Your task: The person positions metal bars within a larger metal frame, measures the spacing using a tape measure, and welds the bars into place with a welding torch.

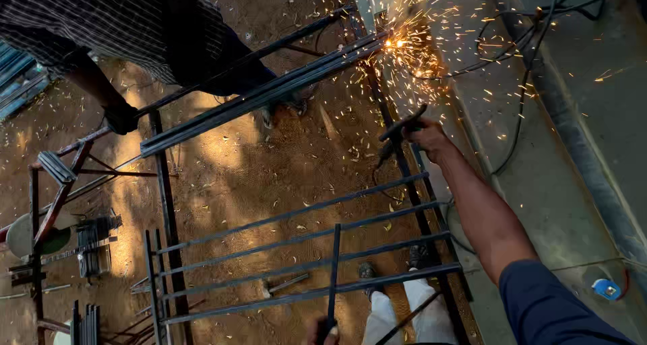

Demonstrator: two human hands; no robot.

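Watching from the side, the right hand [426, 137] is wrapped tight around a dark tool [399, 133], fingers clamped on its handle, out over the far rail of the frame [296, 251]. Sparks [404, 45] are flying where the long bars [263, 92] get cut just past it, so I'd keep that wrist low, out of the spray, and the tool steady. The left hand [322, 331] sits at the bottom edge, closed on an upright rod [334, 271] that crosses the frame's rungs; holding it square looks like the trick. Another person's gloved hand [121, 118] grips a bar on the far left, well apart. Cables [519, 116] trail on the concrete nearby, worth minding
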